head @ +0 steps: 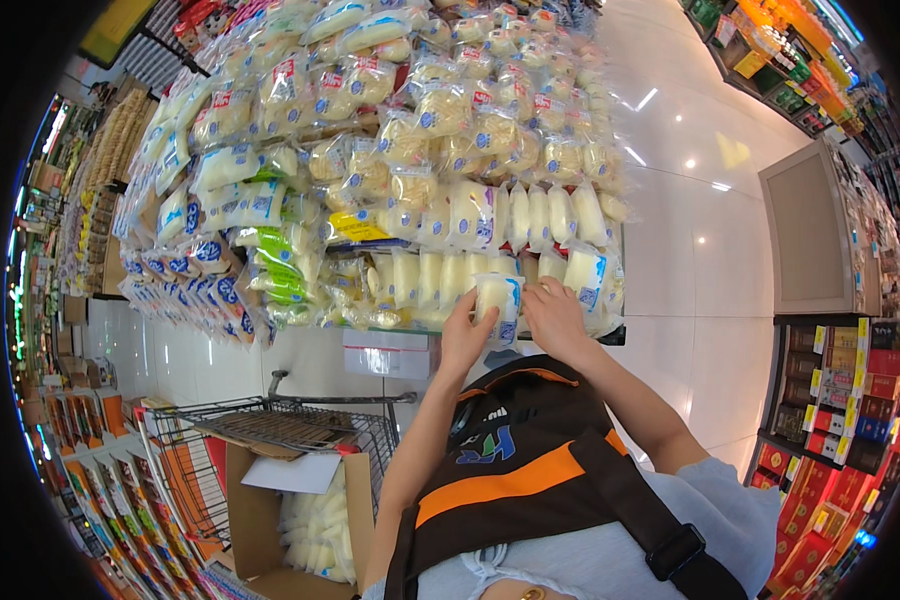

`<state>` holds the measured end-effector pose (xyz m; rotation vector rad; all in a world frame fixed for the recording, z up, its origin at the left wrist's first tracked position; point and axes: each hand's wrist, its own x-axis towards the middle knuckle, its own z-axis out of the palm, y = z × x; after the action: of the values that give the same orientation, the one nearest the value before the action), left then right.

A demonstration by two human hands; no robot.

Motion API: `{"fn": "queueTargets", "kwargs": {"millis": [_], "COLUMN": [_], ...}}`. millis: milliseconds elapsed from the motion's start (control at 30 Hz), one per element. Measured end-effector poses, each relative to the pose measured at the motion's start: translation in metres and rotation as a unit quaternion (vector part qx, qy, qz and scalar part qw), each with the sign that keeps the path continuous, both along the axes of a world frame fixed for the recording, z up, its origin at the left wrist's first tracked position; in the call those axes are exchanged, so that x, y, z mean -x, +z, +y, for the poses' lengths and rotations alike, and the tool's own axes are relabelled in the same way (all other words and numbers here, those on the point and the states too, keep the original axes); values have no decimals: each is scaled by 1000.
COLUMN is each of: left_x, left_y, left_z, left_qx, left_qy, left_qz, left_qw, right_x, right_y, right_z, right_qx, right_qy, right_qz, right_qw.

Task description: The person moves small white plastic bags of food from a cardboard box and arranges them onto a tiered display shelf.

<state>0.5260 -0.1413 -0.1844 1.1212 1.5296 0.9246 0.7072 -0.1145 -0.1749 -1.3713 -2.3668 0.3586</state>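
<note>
At the front edge of a display heaped with plastic-wrapped bread, my left hand [468, 330] grips a clear-wrapped pale bread pack [499, 306] with blue print, thumb on its face. To its right, my right hand [556, 313] reaches in among the packs, its fingertips at the pack row's edge; whether they hold anything is hidden. Close beyond that hand stands another pale pack with blue print [586, 277]. A row of pale wrapped loaves [429, 277] runs left of my hands, and round wrapped breads [442, 109] are piled farther back.
At the lower left, a wire shopping cart [270, 405] stands by an open cardboard box [251, 517] holding pale wrapped packs [319, 529]. A white box [390, 354] sits under the display's front edge. Shelves of red boxes [817, 510] line the right, beyond a tiled aisle [664, 277].
</note>
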Motion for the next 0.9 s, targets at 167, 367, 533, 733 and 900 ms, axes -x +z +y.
{"fn": "queueTargets", "kwargs": {"millis": [167, 367, 533, 733, 900], "left_x": [-20, -44, -73, -87, -81], "left_y": [0, -30, -36, -58, -36], "left_z": [40, 59, 59, 52, 45], "left_qx": [42, -10, -76, -78, -120], "left_qy": [-23, -18, -15, -75, -38], "left_qz": [154, 250, 291, 309, 286], "left_qw": [987, 968, 954, 945, 950], "right_x": [-26, -32, -35, -35, -37], "right_y": [-17, -19, -19, -18, -13], "right_z": [22, 18, 16, 13, 13], "right_qx": [-44, 8, 21, 9, 15], "right_qy": [40, 27, -6, -25, -31], "right_qz": [-118, -103, -76, -51, -48], "right_qw": [991, 994, 997, 998, 998]}}
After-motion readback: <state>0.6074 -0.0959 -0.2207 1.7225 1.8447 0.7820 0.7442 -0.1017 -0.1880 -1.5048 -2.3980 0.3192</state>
